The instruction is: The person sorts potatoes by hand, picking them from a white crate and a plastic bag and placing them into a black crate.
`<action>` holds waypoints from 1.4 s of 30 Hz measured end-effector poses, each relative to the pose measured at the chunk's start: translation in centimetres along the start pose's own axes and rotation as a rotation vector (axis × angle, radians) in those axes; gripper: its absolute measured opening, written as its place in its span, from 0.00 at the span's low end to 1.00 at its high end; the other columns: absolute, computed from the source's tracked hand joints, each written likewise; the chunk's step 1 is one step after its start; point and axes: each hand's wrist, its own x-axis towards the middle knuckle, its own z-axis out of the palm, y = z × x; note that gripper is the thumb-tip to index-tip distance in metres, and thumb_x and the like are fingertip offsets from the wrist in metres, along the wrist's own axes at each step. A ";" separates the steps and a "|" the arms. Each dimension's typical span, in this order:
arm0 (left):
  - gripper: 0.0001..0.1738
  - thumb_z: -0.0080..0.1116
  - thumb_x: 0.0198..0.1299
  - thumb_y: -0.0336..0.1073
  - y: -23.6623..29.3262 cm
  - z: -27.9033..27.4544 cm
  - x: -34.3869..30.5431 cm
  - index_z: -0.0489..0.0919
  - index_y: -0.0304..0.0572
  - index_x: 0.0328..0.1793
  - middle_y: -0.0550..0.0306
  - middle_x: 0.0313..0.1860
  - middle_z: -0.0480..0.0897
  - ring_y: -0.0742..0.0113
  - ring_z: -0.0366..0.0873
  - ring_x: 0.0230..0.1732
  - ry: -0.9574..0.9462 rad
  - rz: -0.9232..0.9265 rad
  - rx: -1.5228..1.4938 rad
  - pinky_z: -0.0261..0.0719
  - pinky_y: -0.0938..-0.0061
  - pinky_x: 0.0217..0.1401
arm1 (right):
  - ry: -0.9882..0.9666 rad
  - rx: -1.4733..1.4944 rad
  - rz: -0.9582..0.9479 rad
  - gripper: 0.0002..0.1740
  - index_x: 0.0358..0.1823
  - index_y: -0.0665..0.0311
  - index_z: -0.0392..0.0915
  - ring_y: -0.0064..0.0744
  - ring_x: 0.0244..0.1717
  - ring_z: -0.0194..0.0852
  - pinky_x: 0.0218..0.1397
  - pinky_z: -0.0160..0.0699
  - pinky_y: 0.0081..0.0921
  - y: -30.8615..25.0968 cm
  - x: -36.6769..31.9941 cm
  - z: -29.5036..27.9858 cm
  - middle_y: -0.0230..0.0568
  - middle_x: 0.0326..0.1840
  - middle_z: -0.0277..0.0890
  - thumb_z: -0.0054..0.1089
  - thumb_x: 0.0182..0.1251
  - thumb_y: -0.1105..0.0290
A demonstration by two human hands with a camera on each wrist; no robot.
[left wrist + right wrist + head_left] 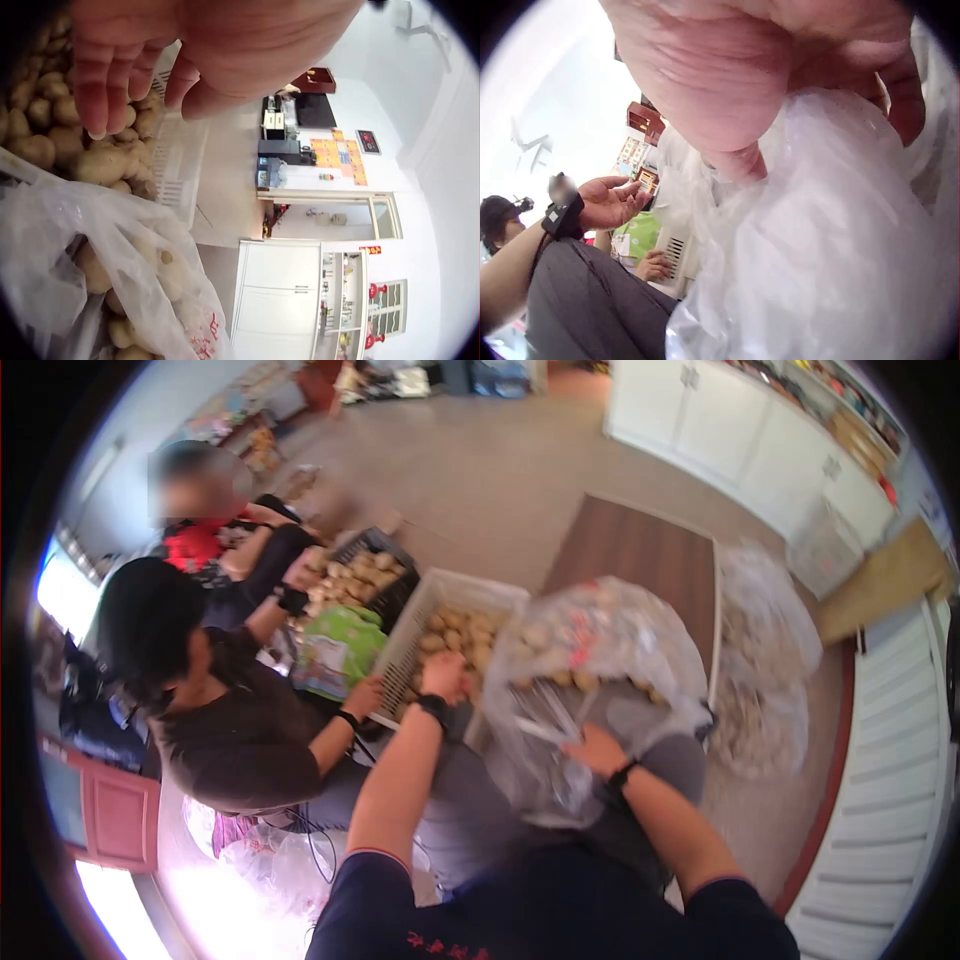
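Over the white crate (465,590), we are holding our left hand (447,678) low above the potatoes (462,628) lying in it. Its grip is hanging released, the fingers pointing loosely downward, and we cannot tell whether a fingertip is touching the potato just below. With our right hand (598,750) we are grasping a fold of a clear plastic bag (610,625), the thumb and fingers closing on its crumpled film. Red print is showing on the bag's side, and more potatoes are sitting inside it. The bag is resting right beside the crate, its far side hiding the near part of a brown table (640,540). Black bands (432,707) are circling our wrists.

On our left, a person (230,750) in a brown shirt is gripping the crate's edge with one hand and holding the other near a dark crate (398,598), where further potatoes are lying. A green bag (345,645) is sitting between that person and the crates. Beyond, a second person (190,547) in red and black is sitting near the dark crate. Right of the table, other clear bags (765,670) are resting on the floor, and white cabinets (720,425) are standing farther back
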 end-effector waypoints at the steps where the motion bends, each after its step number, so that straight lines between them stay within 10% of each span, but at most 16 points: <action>1: 0.16 0.57 0.67 0.40 0.1 0.9 -0.9 0.74 0.38 0.55 0.50 0.40 0.82 0.62 0.81 0.32 0.005 0.020 -0.130 0.82 0.67 0.28 | -0.011 0.038 0.044 0.31 0.46 0.70 0.78 0.52 0.41 0.81 0.48 0.77 0.39 -0.9 -0.1 -0.9 0.55 0.39 0.82 0.67 0.57 0.46; 9: 0.15 0.54 0.70 0.42 2.8 5.4 -6.0 0.77 0.38 0.54 0.56 0.44 0.82 0.66 0.82 0.36 -0.332 0.036 0.032 0.79 0.74 0.34 | 0.125 0.469 0.261 0.30 0.47 0.68 0.75 0.32 0.31 0.78 0.30 0.76 0.30 -4.6 4.2 -8.6 0.42 0.34 0.78 0.65 0.63 0.45; 13: 0.17 0.55 0.69 0.43 1.7 6.8 -5.9 0.78 0.40 0.55 0.58 0.47 0.82 0.68 0.83 0.36 -0.511 0.003 0.266 0.79 0.74 0.35 | -0.028 0.767 0.291 0.23 0.52 0.62 0.73 0.22 0.29 0.75 0.27 0.71 0.22 -4.7 7.0 -11.6 0.37 0.47 0.78 0.59 0.69 0.50; 19: 0.21 0.57 0.67 0.44 0.4 7.2 -4.1 0.78 0.42 0.60 0.59 0.51 0.80 0.67 0.82 0.42 -0.540 -0.034 0.482 0.80 0.72 0.37 | 0.085 0.779 0.200 0.27 0.64 0.58 0.63 0.28 0.42 0.78 0.38 0.75 0.27 -6.9 10.6 -14.4 0.39 0.65 0.70 0.59 0.69 0.57; 23: 0.24 0.58 0.64 0.42 0.8 7.3 -3.3 0.76 0.46 0.65 0.58 0.69 0.72 0.66 0.79 0.50 -0.413 0.058 0.557 0.81 0.69 0.42 | 0.262 0.624 -0.011 0.38 0.70 0.67 0.57 0.46 0.63 0.71 0.61 0.73 0.42 -6.1 14.1 -15.4 0.46 0.77 0.59 0.63 0.61 0.64; 28: 0.27 0.59 0.62 0.41 -0.3 6.6 -0.8 0.75 0.46 0.68 0.62 0.82 0.57 0.66 0.76 0.55 -0.302 0.302 0.594 0.80 0.66 0.49 | 0.486 0.370 -0.181 0.34 0.66 0.71 0.62 0.54 0.66 0.69 0.65 0.69 0.37 -6.0 14.4 -16.0 0.64 0.63 0.71 0.61 0.56 0.70; 34: 0.26 0.59 0.61 0.41 1.4 7.1 -2.8 0.76 0.44 0.66 0.61 0.75 0.68 0.66 0.76 0.52 -0.347 0.043 0.486 0.78 0.69 0.51 | 0.534 -0.057 -0.061 0.21 0.52 0.69 0.70 0.61 0.55 0.74 0.57 0.74 0.46 -4.3 11.6 -12.8 0.62 0.51 0.75 0.59 0.60 0.67; 39: 0.20 0.60 0.61 0.39 -0.3 7.4 -2.2 0.82 0.40 0.58 0.59 0.42 0.84 0.70 0.78 0.42 -0.319 0.321 0.476 0.76 0.74 0.46 | 0.665 -0.307 -0.134 0.18 0.51 0.61 0.72 0.54 0.49 0.77 0.50 0.78 0.46 -2.4 11.5 -9.8 0.50 0.51 0.73 0.61 0.59 0.66; 42: 0.17 0.59 0.61 0.39 0.2 7.6 -2.8 0.83 0.37 0.53 0.59 0.38 0.83 0.73 0.78 0.40 -0.283 0.424 0.574 0.76 0.76 0.43 | 0.646 -0.254 0.007 0.18 0.49 0.64 0.70 0.55 0.49 0.76 0.50 0.77 0.46 -4.2 10.6 -9.8 0.52 0.55 0.70 0.63 0.60 0.67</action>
